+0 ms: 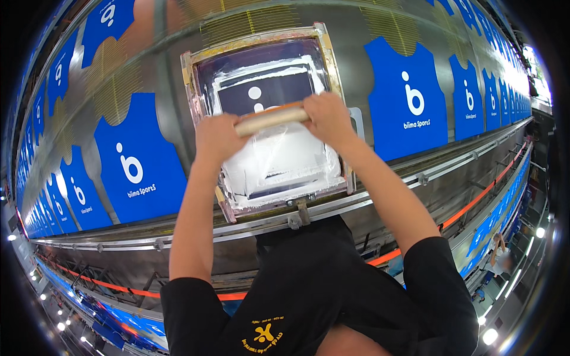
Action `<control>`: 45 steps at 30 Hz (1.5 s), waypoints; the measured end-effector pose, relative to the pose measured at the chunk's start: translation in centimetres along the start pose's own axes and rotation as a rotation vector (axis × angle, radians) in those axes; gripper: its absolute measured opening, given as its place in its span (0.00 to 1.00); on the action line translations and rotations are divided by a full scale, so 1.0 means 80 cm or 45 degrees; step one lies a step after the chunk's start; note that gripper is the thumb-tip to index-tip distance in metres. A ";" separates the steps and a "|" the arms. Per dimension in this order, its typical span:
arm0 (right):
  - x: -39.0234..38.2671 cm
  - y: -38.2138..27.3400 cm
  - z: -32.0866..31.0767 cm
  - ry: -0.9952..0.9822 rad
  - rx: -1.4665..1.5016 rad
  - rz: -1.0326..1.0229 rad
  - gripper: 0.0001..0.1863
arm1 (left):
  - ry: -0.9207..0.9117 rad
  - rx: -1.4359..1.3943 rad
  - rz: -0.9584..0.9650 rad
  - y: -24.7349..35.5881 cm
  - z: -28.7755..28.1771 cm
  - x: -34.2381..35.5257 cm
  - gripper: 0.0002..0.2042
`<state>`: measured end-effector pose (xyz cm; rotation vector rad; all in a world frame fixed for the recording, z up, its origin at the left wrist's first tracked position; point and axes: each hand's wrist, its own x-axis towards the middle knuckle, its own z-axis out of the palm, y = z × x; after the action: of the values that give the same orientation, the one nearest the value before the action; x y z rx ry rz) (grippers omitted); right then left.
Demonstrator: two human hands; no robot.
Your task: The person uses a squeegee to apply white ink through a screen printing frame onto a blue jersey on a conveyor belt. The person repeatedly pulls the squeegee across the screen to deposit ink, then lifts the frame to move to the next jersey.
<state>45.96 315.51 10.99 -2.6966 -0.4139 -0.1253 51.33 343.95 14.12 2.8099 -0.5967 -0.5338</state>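
Note:
My left hand (221, 133) and my right hand (325, 115) grip the two ends of a pale wooden squeegee (270, 121) with an orange upper strip. It lies across a framed printing screen (255, 39) in front of me. White ink (276, 160) covers much of the screen's near half and lines the edges of a dark stencil area (261, 85), where part of a white round motif shows above the squeegee. My fingers curl around the handle; the blade's lower edge is hidden in the ink.
Blue vests with white printing (407, 95) lie in rows along the long metal print table (163, 53), on both sides of the screen. A metal rail (386, 185) runs along the near edge. Another person (499, 261) is at the far right, beside another table of blue pieces.

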 end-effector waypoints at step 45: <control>-0.185 -0.086 -0.014 -0.002 0.084 0.074 0.20 | 0.237 -0.146 0.117 0.057 0.065 -0.174 0.18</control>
<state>29.72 317.06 12.46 -2.6412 -0.3336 -0.0907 35.86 345.09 14.86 2.6702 -0.6317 -0.2755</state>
